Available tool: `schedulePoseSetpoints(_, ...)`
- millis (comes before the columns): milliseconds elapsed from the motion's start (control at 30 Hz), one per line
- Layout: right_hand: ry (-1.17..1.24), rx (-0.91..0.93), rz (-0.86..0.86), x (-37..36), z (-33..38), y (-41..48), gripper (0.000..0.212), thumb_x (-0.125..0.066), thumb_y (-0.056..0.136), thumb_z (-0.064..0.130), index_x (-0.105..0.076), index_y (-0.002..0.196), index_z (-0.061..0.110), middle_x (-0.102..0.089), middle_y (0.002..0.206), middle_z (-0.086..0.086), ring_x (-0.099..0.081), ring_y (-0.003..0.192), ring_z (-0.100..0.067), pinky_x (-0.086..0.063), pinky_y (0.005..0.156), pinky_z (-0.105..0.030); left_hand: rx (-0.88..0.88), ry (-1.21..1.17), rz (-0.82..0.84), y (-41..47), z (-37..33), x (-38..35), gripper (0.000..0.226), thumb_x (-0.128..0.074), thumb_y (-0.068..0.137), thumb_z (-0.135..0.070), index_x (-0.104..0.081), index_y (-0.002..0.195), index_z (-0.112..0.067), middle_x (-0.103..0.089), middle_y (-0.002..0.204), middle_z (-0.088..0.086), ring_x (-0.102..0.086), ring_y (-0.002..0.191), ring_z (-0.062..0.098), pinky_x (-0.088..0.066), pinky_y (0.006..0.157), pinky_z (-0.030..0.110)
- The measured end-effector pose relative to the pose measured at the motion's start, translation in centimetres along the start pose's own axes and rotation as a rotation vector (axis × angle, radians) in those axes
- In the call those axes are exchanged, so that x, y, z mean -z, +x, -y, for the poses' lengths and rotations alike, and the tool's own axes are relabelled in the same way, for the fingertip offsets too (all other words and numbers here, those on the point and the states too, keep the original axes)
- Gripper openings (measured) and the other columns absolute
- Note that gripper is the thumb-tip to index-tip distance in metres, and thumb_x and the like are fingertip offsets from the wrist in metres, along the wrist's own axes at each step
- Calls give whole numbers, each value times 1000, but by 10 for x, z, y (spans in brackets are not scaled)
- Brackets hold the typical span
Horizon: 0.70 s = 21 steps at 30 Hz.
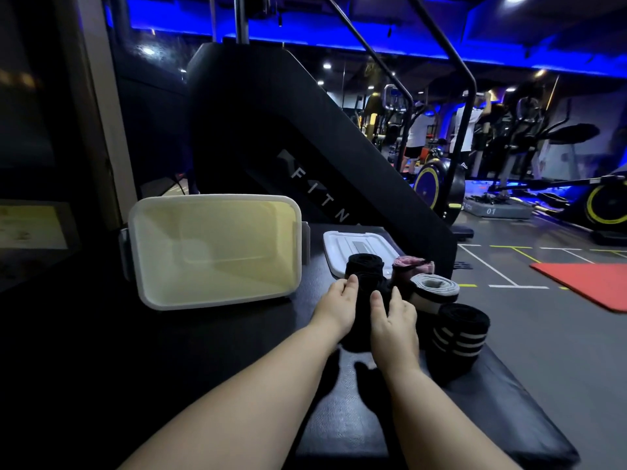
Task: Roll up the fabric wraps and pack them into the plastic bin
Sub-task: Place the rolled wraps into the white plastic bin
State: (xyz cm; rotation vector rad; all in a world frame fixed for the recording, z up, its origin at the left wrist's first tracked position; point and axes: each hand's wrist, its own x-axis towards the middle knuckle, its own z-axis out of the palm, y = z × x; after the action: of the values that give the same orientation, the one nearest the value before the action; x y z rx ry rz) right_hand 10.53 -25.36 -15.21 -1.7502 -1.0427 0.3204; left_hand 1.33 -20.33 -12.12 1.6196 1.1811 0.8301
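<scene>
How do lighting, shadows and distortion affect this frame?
Head view: dim, with blue background light; the black wrap between the left hand and right hand nearly merges with the dark bench; both hands cast hard shadows on it; the plastic bin is well lit; wide-angle distortion bends the frame edges.

One wide-angle camera, worn on the person's head, looked forward and down, close over a black bench [356,418]. Both forearms stretched in from six o'clock, left hand [336,310] and right hand [395,322] gripping a black wrap [364,305] just past centre. The plastic bin [217,301] lay near at ten o'clock; the gym floor [543,351] receded toward three o'clock.
</scene>
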Motion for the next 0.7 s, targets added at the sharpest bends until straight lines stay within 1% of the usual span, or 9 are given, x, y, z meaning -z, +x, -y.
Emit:
schedulePoseSetpoints(100, 35, 20, -10, 0, -1, -1, 48, -37, 102, 43, -45, 143, 20, -40, 136, -9, -46, 127, -29, -30, 98, -28, 14, -18, -21, 1, 7, 5, 40, -30, 100, -57, -51, 119, -28, -62, 114, 5, -56, 112, 28, -43, 102, 40)
schedulePoseSetpoints(167, 37, 22, -9, 0, 0, -2, 40, -37, 102, 42, -55, 133, 25, -42, 121, -5, -51, 117, -30, -30, 89, -26, 11, -28, -38, 1, 11, 9, 34, -31, 100, -56, -49, 108, -29, -62, 106, 4, -58, 107, 28, -46, 100, 42)
schedulePoseSetpoints(300, -18, 65, 3, -2, -1, -3, 35, -39, 100, 46, -57, 126, 31, -50, 122, -5, -55, 110, -27, -37, 87, -29, 28, -99, -48, -4, 16, 15, 33, -33, 100, -54, -49, 98, -25, -62, 105, 6, -59, 104, 27, -48, 97, 45)
schedulePoseSetpoints(367, -32, 108, 13, -4, -3, -3, 41, -36, 97, 55, -58, 124, 33, -57, 120, -3, -58, 108, -24, -44, 89, -33, 46, -150, -38, -7, 16, 17, 33, -35, 100, -52, -47, 96, -22, -61, 101, 7, -60, 102, 29, -50, 95, 48)
schedulePoseSetpoints(467, -28, 130, 47, -4, -3, -5, 52, -30, 86, 64, -58, 121, 38, -60, 115, 4, -58, 106, -15, -47, 91, -37, 49, -195, -32, -11, 15, 23, 31, -39, 102, -45, -48, 100, -16, -58, 93, 6, -59, 91, 25, -53, 87, 41)
schedulePoseSetpoints(533, -24, 153, 74, -3, -2, -6, 39, -37, 92, 56, -59, 119, 39, -60, 115, 8, -56, 110, -10, -44, 95, -35, 59, -214, -13, -14, 17, 28, 25, -44, 100, -42, -48, 95, -18, -56, 89, 6, -56, 84, 23, -53, 77, 36)
schedulePoseSetpoints(600, -11, 179, 110, -2, 0, -9, 24, -44, 100, 41, -60, 118, 40, -58, 117, 11, -53, 112, -6, -40, 95, -28, 73, -214, -6, -14, 21, 33, 22, -49, 97, -41, -50, 92, -20, -58, 90, 7, -57, 84, 24, -55, 82, 41)
schedulePoseSetpoints(667, 24, 196, 166, -2, 4, -13, 23, -48, 101, 30, -59, 120, 36, -57, 119, 12, -51, 115, -4, -36, 95, -21, 83, -204, -19, -13, 26, 39, 17, -54, 92, -38, -51, 92, -20, -60, 92, 8, -59, 86, 25, -54, 85, 44)
schedulePoseSetpoints(700, 50, 209, 194, -2, 6, -15, 23, -50, 100, 29, -60, 120, 35, -59, 120, 11, -51, 116, -4, -36, 96, -19, 85, -208, -23, -14, 27, 42, 16, -56, 90, -35, -51, 93, -20, -59, 92, 8, -58, 85, 24, -54, 81, 41)
